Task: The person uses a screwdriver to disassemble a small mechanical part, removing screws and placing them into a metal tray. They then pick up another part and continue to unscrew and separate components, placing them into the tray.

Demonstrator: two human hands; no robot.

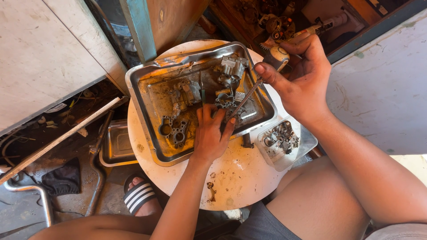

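Screwdriver (255, 84) is being gripped by its pale handle in the right hand (302, 80), its shaft slanting down into the metal tray (147, 89), where the left hand (211, 133) is pinning a small grimy engine part (227, 102) steady near the tray's right side.

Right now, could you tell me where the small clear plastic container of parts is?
The clear plastic container sits on the round white table, just right of the metal tray and below the right hand.
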